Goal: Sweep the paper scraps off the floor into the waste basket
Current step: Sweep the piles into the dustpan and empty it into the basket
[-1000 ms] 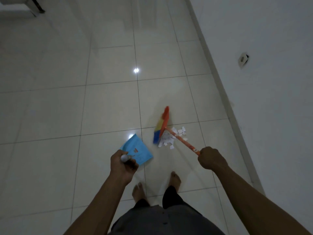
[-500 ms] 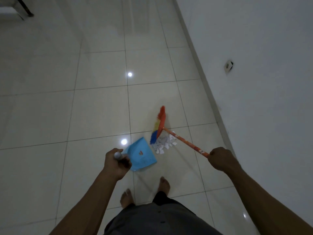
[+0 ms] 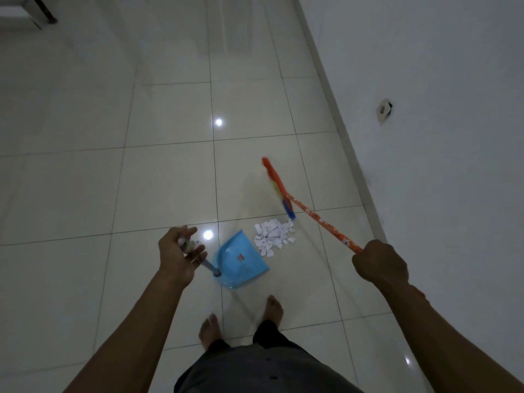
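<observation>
Left hand (image 3: 181,251) now holds the dustpan (image 3: 241,262) by its thin handle, fingers half uncurled where they were clenched before. Right hand (image 3: 380,262) stays fisted round the broom (image 3: 320,220), whose orange, yellow and blue bristles have swung back off the paper scraps (image 3: 273,236). That loose white heap lies on glossy floor (image 3: 85,180) tiles just beside the smooth blue plastic pan's lip.

No writing here is legible. The blue dustpan (image 3: 243,269) carries a small red mark (image 3: 241,256) near the middle of its tray, too small and blurred to tell whether it is a logo or letters. The orange broom handle (image 3: 320,219) bears pale patches (image 3: 344,241) along its length, and these cannot be made out as words or numbers either.
</observation>
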